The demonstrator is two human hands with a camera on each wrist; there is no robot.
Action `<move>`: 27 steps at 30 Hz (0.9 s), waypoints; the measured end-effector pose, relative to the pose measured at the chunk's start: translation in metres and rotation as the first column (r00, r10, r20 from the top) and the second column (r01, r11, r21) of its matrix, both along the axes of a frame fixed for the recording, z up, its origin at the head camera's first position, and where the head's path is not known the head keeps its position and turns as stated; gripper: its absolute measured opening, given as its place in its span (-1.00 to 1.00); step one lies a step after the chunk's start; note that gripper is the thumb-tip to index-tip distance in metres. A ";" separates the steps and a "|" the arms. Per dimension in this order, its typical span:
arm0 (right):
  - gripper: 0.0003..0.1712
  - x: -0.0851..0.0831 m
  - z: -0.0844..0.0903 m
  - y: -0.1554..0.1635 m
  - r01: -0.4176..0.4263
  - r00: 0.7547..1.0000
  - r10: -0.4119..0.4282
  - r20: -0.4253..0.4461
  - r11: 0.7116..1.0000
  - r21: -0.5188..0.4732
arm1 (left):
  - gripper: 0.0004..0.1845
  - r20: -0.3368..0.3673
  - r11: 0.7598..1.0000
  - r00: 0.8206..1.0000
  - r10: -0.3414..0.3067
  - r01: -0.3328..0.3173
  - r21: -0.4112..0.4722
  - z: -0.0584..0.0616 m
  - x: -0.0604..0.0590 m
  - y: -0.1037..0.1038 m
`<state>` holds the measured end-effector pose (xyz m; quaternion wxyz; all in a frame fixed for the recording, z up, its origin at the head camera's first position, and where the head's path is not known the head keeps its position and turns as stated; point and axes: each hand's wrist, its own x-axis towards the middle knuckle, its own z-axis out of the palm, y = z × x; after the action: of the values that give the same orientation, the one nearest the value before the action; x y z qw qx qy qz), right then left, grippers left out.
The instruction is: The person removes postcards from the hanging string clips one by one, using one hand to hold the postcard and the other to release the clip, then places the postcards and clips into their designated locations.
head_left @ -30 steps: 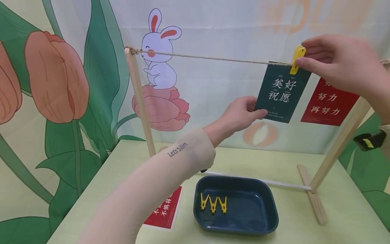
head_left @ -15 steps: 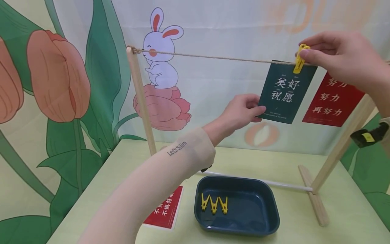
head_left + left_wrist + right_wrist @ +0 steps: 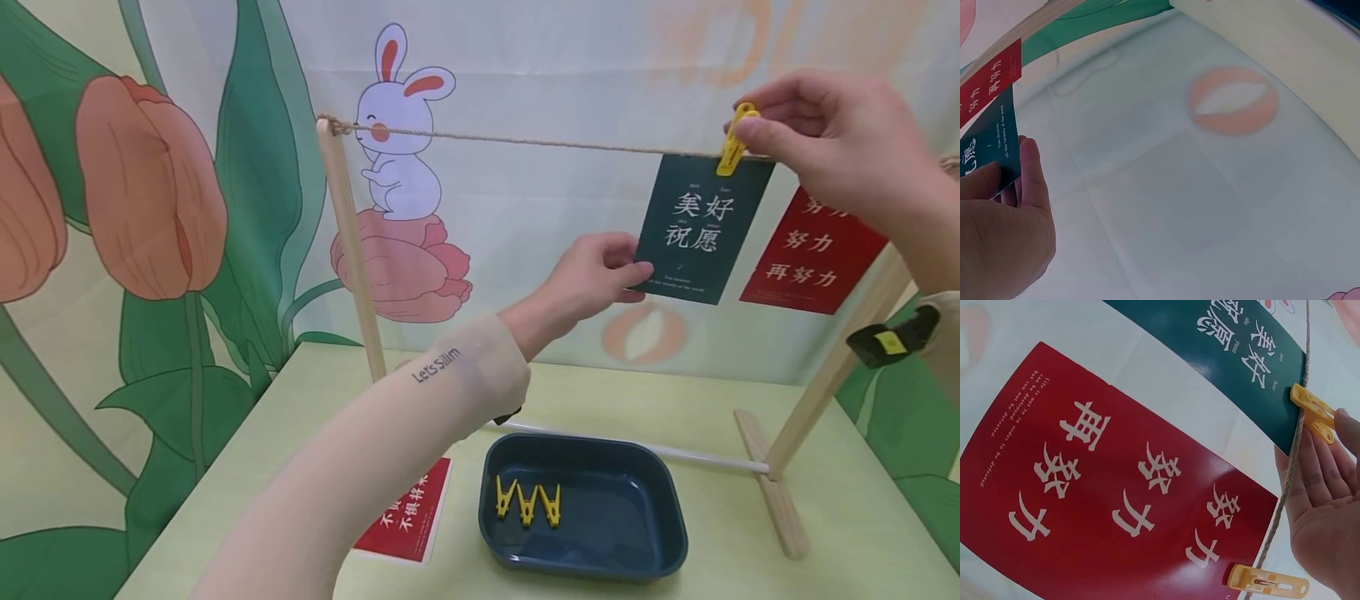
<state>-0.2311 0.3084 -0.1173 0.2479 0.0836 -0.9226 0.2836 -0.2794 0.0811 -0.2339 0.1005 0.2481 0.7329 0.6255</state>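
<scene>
A dark green card (image 3: 697, 229) with white characters hangs upright at the twine line (image 3: 525, 142). My left hand (image 3: 588, 275) pinches its lower left corner, thumb in front and fingers behind, as the left wrist view also shows. At the card's top edge a yellow clothespin (image 3: 732, 150) sits over the twine and card. My right hand (image 3: 855, 137) pinches the clothespin's upper end between thumb and fingers. In the right wrist view the clothespin (image 3: 1311, 411) has its nose over the green card's edge (image 3: 1266, 381), with the palm just behind the twine.
A red card (image 3: 813, 262) hangs to the right, held by another yellow clothespin (image 3: 1266, 581). A wooden post (image 3: 348, 250) carries the twine's left end. On the table (image 3: 585, 392) stand a dark blue tray (image 3: 600, 567) with three yellow clothespins (image 3: 527, 504) and a red card (image 3: 412, 521).
My right thumb has shifted from the clothespin's side onto its upper end. The green card and my left hand have moved slightly right, and the left thumb now covers less of the card.
</scene>
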 end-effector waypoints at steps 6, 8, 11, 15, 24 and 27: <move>-0.46 0.002 0.001 -0.002 -0.012 0.999 0.011 -0.030 1.000 -0.024 | -0.87 -0.024 1.000 1.000 -0.002 0.003 0.024 -0.001 0.000 -0.002; -0.48 0.003 0.000 -0.002 -0.016 0.999 0.014 -0.046 0.999 -0.034 | -0.87 -0.029 1.000 1.000 -0.005 0.006 0.031 -0.002 0.000 -0.003; -0.50 0.003 -0.001 -0.002 -0.023 0.997 0.018 -0.078 0.998 -0.053 | -0.87 -0.032 0.999 0.999 -0.004 0.005 0.035 -0.003 -0.001 -0.004; -0.47 0.007 -0.002 -0.004 -0.013 0.993 0.006 -0.117 0.999 -0.053 | -0.88 -0.031 0.999 1.000 -0.002 0.003 0.037 -0.003 0.001 -0.006; -0.47 0.009 -0.004 -0.005 -0.003 0.986 -0.005 -0.169 0.999 -0.047 | -0.87 -0.021 1.000 1.000 0.005 -0.006 -0.004 -0.005 0.003 -0.012; -0.47 0.011 -0.005 -0.004 0.006 0.984 -0.016 -0.178 0.998 -0.058 | -0.86 -0.019 1.000 1.000 0.004 -0.005 -0.009 -0.006 0.004 -0.014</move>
<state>-0.2200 0.3042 -0.1223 0.3332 0.0965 -0.8887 0.2998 -0.2757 0.0671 -0.2396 0.0930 0.2521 0.7371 0.6201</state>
